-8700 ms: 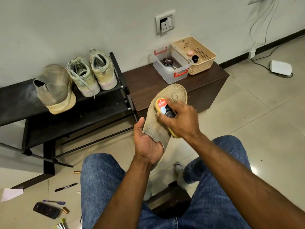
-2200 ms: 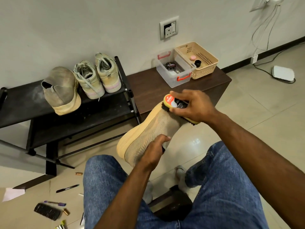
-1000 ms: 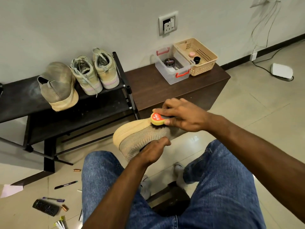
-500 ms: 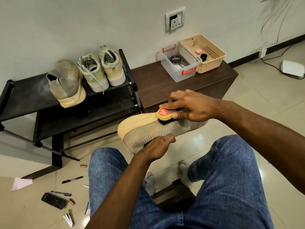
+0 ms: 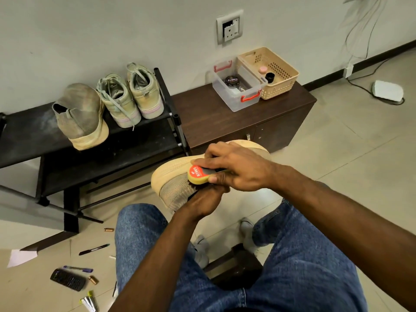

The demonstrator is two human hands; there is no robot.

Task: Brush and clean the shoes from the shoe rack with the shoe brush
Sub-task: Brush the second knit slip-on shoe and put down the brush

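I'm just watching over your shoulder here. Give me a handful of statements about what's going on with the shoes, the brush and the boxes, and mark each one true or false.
1. The right hand grips the shoe brush against the tan shoe. True.
2. The left hand rests idle on the knee. False: it holds the tan shoe from below.
3. Three shoes stand on the shoe rack. True.
4. The round polish tin lies in the beige basket. False: it lies in the clear box with red handles.
5. The clear box and basket stand on the floor. False: they stand on the brown cabinet.
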